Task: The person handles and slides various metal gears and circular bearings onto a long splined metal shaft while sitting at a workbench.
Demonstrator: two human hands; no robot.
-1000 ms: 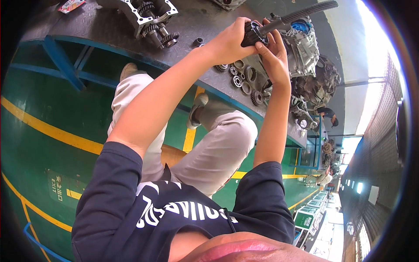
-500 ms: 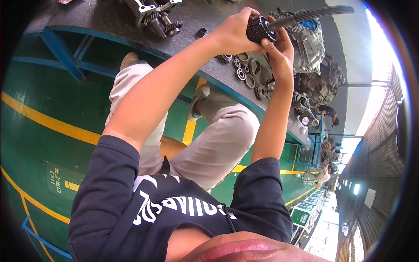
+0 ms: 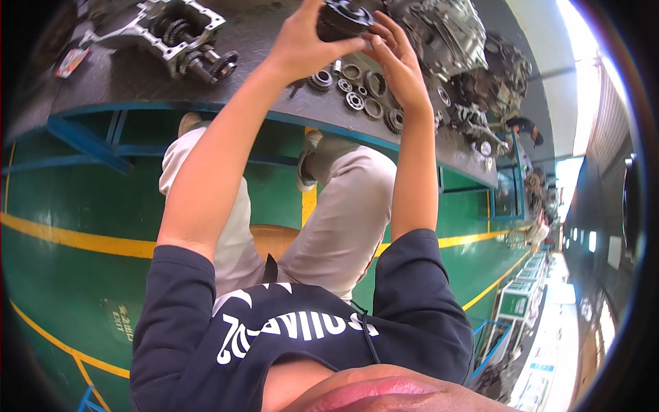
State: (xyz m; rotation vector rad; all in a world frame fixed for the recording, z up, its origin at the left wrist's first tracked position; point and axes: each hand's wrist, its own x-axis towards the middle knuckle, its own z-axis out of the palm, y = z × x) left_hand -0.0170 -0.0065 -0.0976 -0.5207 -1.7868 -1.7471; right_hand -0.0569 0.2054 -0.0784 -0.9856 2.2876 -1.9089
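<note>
Up at the top edge I have a dark toothed gear assembly (image 3: 343,20) between my two hands. My left hand (image 3: 298,44) curves round its left side, thumb stretched along the underside. Against its right side, my right hand (image 3: 398,58) has its fingers bent and pressed to the rim. The top of the assembly is partly cut off by the picture edge, and the shaft seen before hardly shows. Below my hands on the bench lie several loose rings and bearings, among them a bearing (image 3: 354,101), a toothed gear (image 3: 320,80) and a wide ring (image 3: 375,84).
The metal workbench (image 3: 274,103) has a blue frame. An open gearbox housing (image 3: 178,34) with gear shafts stands at the left, near a small red-and-white packet (image 3: 72,62). Larger castings (image 3: 439,34) crowd the right. Farther along the bench another person (image 3: 525,129) bends over.
My view has shifted, and both hands now appear higher and farther left with the gear assembly. The assembly has turned, so its long shaft no longer points out to the right.
</note>
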